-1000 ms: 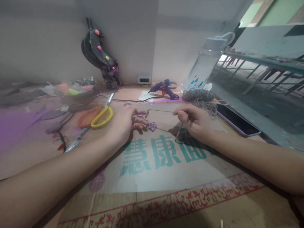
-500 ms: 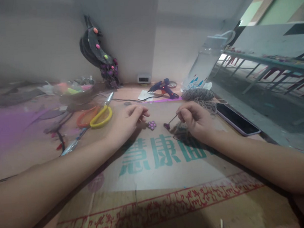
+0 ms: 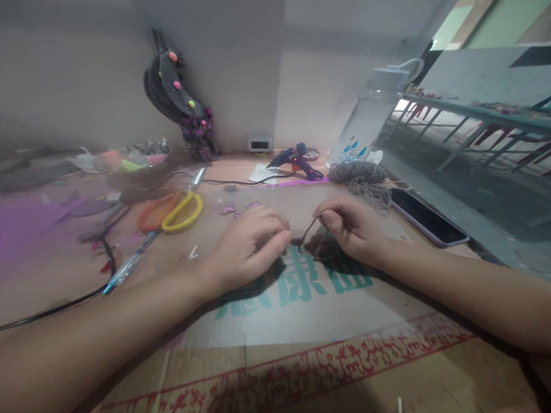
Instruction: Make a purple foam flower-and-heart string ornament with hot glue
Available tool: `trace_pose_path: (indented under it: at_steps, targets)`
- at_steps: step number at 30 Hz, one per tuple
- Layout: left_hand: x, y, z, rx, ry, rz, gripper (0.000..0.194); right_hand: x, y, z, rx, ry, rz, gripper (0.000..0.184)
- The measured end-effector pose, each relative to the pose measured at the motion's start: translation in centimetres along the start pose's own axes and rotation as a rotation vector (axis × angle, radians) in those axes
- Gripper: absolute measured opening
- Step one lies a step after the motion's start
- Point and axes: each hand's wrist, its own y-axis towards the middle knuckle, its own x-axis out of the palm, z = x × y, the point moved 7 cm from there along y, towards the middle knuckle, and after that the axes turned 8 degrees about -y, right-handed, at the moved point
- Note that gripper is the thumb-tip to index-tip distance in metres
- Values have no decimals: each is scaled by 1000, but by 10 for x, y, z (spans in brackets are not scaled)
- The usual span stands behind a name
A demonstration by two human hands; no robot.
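My right hand (image 3: 348, 228) pinches a thin grey cord (image 3: 307, 232) between thumb and forefinger. The cord slopes down left toward the fingertips of my left hand (image 3: 256, 246), and a loose length hangs under the right hand. My left hand is closed, thumb against curled fingers, low over the printed green characters. Whatever is in that grip is hidden; no purple flower shows now. Small purple pieces (image 3: 229, 210) lie on the sheet beyond the left hand.
Orange-and-yellow-handled scissors (image 3: 183, 213) and a pen (image 3: 128, 272) lie left. At the back are a blue glue gun (image 3: 296, 160), a small digital display (image 3: 260, 142) and a horn-shaped grey ornament (image 3: 172, 83). Grey yarn (image 3: 360, 176), a water bottle (image 3: 367, 119) and a phone (image 3: 429, 216) stand right.
My left hand has moved right and nearer to me, closing beside the cord's end. It now covers where the purple flower and dark cord tip showed. The right hand has barely shifted.
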Motion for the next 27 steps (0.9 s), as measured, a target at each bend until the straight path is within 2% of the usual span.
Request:
trace_pose_path:
  at_steps: [1, 3, 5, 8, 12, 15, 19, 22, 27]
  targets:
    - [2, -1, 1, 12, 4, -6, 19, 0, 0, -2, -10, -9, -8, 30]
    - [5, -1, -5, -47, -30, -7, 42, 1, 1, -7, -46, -21, -23, 31]
    - [11, 0, -12, -133, -101, -60, 52, 2, 2, -13, -102, -27, -46, 29]
    - [22, 0, -17, -225, -295, -184, 40, 7, 3, -16, -139, -48, -109, 27]
    - [33, -3, -23, -399, -526, -311, 29, 9, 4, -7, -69, -101, -99, 24]
    - [29, -2, -29, -452, -553, -278, 32, 9, 6, 0, -40, -122, -66, 22]
    - [25, -1, -33, -492, -658, -209, 39, 14, 8, 6, 2, -128, -97, 20]
    - [26, -2, -33, -532, -720, -205, 42, 17, 7, 9, 21, -113, -118, 20]
    - [24, -2, -35, -533, -636, -187, 47, 18, 6, 10, 33, -78, -125, 21]
